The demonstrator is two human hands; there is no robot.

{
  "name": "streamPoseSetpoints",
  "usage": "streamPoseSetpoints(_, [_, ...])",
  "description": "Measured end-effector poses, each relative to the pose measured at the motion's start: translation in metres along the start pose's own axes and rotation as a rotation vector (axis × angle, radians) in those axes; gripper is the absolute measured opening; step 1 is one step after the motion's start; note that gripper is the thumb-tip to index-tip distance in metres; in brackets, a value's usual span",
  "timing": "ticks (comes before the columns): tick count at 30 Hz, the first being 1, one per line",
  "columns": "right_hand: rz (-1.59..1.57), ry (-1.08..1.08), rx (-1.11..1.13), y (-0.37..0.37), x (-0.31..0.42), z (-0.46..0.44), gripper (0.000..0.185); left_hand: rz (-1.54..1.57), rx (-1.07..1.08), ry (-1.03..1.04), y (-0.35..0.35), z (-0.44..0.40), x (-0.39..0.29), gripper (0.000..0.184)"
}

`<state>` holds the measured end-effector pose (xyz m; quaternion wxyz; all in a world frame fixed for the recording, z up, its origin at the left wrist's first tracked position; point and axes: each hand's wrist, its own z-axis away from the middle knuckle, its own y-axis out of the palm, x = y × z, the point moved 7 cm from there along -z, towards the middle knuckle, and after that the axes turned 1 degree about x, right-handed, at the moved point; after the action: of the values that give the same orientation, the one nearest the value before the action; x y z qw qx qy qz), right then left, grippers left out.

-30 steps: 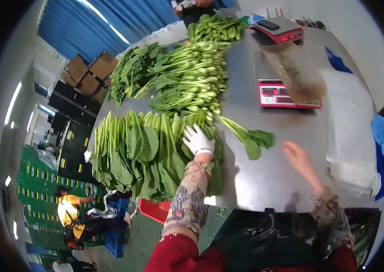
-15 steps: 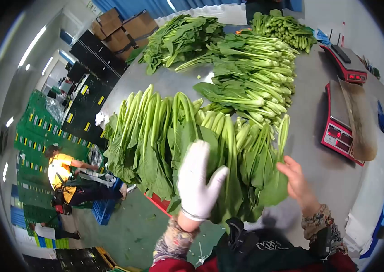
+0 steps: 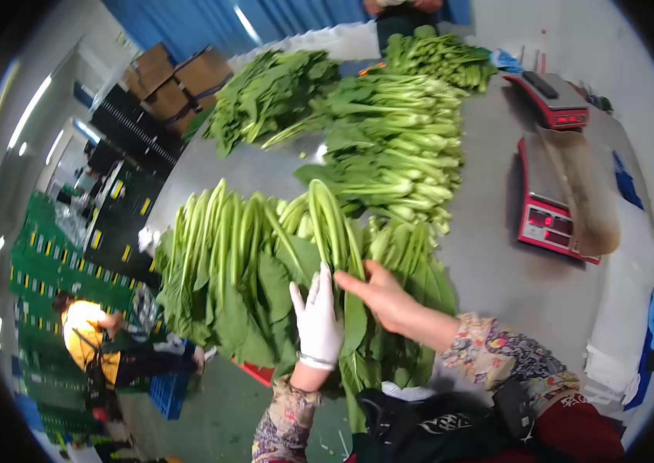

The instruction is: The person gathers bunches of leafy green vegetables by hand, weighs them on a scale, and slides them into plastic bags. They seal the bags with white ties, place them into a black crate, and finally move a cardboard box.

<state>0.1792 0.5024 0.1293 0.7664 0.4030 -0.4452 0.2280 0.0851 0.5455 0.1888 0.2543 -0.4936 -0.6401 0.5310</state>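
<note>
Long-stemmed leafy greens (image 3: 250, 285) hang in a row over the table's near edge, pale stalks up and leaves down. My left hand (image 3: 318, 328), in a white glove, lies against the leaves at mid-row, its visible fingers stretched and somewhat apart; its thumb is hidden. Just to its right, my bare right hand (image 3: 392, 299) holds a few greens, thumb in front and some fingers behind the leaves. Between the hands a leaf (image 3: 355, 320) hangs down. Beyond the row, a stack of the same greens (image 3: 396, 147) lies with stalk ends facing right.
More greens (image 3: 269, 89) are heaped at the back left, and a bundle (image 3: 439, 60) lies at the back. Two red scales (image 3: 551, 220) stand to the right on the metal table (image 3: 489, 193). A person in yellow (image 3: 92, 339) bends near green crates at left; another stands behind the table.
Both hands have come together at mid-row, the right one moving left onto the greens. The view has shifted, and a few stalks between the hands stand higher.
</note>
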Motion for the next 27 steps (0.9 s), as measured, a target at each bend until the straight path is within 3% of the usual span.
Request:
streamPoseSetpoints(1, [-0.036, -0.039, 0.018, -0.002, 0.007, 0.009, 0.063, -0.02, -0.04, 0.071, 0.01, 0.005, -0.009, 0.073])
streamPoseSetpoints(2, [0.084, -0.029, -0.099, -0.013, 0.022, 0.028, 0.061, -0.038, -0.023, 0.086, 0.012, 0.005, -0.021, 0.071])
streamPoseSetpoints(4, [-0.047, -0.048, 0.005, -0.034, 0.016, 0.041, 0.057, -0.053, 0.026, 0.136, 0.003, 0.002, -0.056, 0.067])
streamPoseSetpoints(7, [-0.162, -0.125, -0.051, -0.078, 0.023, 0.094, 0.057, 0.145, 0.09, 0.22, 0.014, 0.014, -0.119, 0.063])
streamPoseSetpoints(9, [-0.151, -0.019, -0.119, -0.124, 0.013, 0.134, 0.054, 0.232, 0.209, 0.269, 0.03, 0.024, -0.164, 0.067])
streamPoseSetpoints(11, [-0.301, -0.053, -0.169, -0.166, -0.001, 0.166, 0.048, 0.426, 0.377, 0.329, 0.055, 0.038, -0.202, 0.072])
streamPoseSetpoints(12, [-0.243, -0.02, -0.19, -0.193, -0.015, 0.18, 0.046, 0.535, 0.508, 0.313, 0.075, 0.048, -0.213, 0.075])
streamPoseSetpoints(15, [0.251, 0.187, -0.364, -0.281, -0.071, 0.208, 0.04, 0.84, 0.501, 0.242, 0.103, 0.063, -0.221, 0.063])
streamPoseSetpoints(19, [0.967, 0.246, -0.548, -0.318, -0.057, 0.23, 0.039, 0.204, -0.057, 0.195, 0.061, 0.025, -0.182, 0.054])
streamPoseSetpoints(20, [1.108, 0.233, -0.597, -0.312, -0.038, 0.235, 0.039, 0.203, -0.034, 0.1, 0.059, 0.014, -0.166, 0.052])
streamPoseSetpoints(23, [1.394, -0.176, -0.781, -0.276, 0.025, 0.239, 0.046, 0.129, -0.031, -0.145, 0.074, 0.017, -0.114, 0.052])
streamPoseSetpoints(24, [1.293, -0.309, -0.722, -0.26, 0.036, 0.229, 0.047, 0.059, -0.04, -0.122, 0.078, 0.019, -0.113, 0.052])
streamPoseSetpoints(25, [1.178, -0.199, -0.6, -0.248, 0.038, 0.208, 0.049, -0.013, -0.047, -0.1, 0.082, 0.022, -0.11, 0.052])
streamPoseSetpoints(27, [0.912, -0.222, -0.387, -0.222, 0.028, 0.155, 0.049, -0.105, -0.008, -0.096, 0.093, 0.028, -0.109, 0.053])
